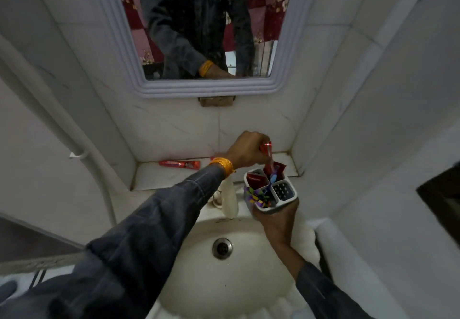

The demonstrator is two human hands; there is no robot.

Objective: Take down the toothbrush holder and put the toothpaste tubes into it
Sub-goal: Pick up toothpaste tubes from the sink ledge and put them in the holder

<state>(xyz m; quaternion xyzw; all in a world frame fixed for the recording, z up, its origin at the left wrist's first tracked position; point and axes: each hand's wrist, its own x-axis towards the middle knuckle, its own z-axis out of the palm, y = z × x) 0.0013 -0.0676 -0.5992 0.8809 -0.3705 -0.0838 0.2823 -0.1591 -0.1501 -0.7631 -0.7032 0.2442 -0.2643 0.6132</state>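
My right hand (275,221) grips the white toothbrush holder (286,195) from below, over the sink's back edge. The holder has several compartments. One holds a red toothpaste tube (256,180), another holds colourful toothbrushes (260,198), and one with a perforated bottom is empty. My left hand (246,150) is closed around the top of another red toothpaste tube (266,150), whose lower end sits in the holder's back compartment. A third red toothpaste tube (179,164) lies flat on the white ledge (159,176) to the left.
A white sink basin (189,264) with a metal drain (222,248) lies below. A white tap (229,198) stands at the sink's back, left of the holder. A mirror (206,24) hangs on the tiled wall above. A white pipe (57,129) runs down the left wall.
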